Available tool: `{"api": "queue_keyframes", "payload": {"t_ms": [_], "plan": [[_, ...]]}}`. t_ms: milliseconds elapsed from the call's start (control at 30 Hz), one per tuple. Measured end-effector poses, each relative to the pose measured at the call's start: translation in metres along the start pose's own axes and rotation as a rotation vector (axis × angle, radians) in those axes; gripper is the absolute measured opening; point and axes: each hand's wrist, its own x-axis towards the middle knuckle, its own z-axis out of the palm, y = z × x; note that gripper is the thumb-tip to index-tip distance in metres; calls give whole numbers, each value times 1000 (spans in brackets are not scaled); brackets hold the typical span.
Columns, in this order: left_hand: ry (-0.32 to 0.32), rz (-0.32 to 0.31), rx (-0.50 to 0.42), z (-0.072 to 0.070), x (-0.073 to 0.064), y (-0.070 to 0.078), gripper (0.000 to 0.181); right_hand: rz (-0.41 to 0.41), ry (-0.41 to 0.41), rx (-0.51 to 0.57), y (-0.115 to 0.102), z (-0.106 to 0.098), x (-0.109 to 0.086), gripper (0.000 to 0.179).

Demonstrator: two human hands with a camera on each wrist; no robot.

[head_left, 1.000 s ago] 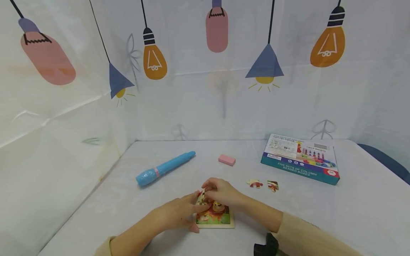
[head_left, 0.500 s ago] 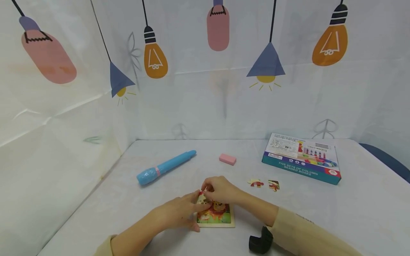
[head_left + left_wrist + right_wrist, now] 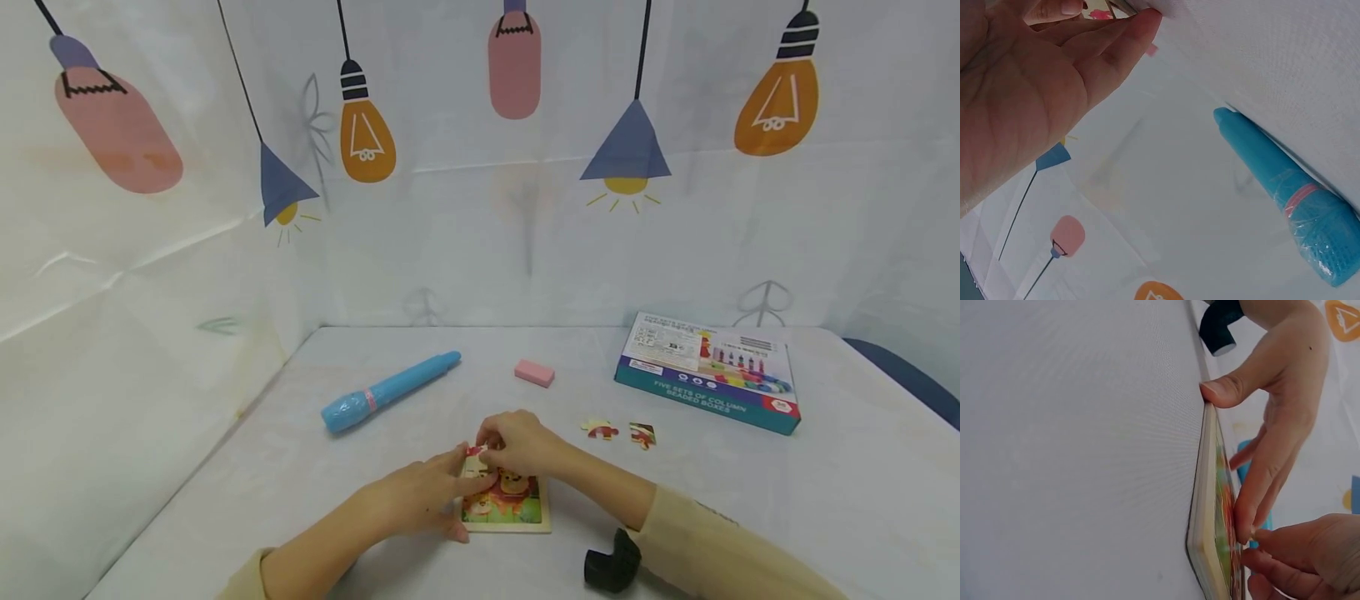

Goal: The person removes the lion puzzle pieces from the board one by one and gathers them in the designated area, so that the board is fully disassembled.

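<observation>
A small wooden jigsaw puzzle (image 3: 517,521) with a picture of cartoon bears lies flat in its frame on the table, partly covered by both hands. My left hand (image 3: 420,500) spans its left side with fingers extended. In the right wrist view, the left thumb (image 3: 1225,390) touches the puzzle's edge and the index finger presses on its face. My right hand (image 3: 521,442) is over the puzzle's far part, thumb and fingertips pinching a small puzzle piece (image 3: 1252,534), mostly hidden. Two loose pieces, one pale and red (image 3: 600,430), one darker (image 3: 642,435), lie to the right.
Beyond the hands lie a blue toy microphone (image 3: 390,392) and a pink eraser (image 3: 534,372). At the back right is a flat box of beads (image 3: 708,375). A black curved object (image 3: 611,567) is beside the right sleeve. Behind the table hangs a white printed sheet (image 3: 465,250).
My right hand has shifted slightly at the puzzle's far left corner, and more of a red-and-cream area shows there. My left hand stays in place. The view has shifted a little.
</observation>
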Motion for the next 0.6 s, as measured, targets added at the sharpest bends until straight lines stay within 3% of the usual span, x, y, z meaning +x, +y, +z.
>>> {"api": "queue_keyframes", "payload": {"t_ms": [300, 600], "plan": [[-8, -18, 0, -1, 1, 0, 69, -95, 66, -44, 4, -3, -3, 7], [-13, -32, 0, -2, 1, 1, 70, -203, 173, -241, 2, -4, -5, 3]]}}
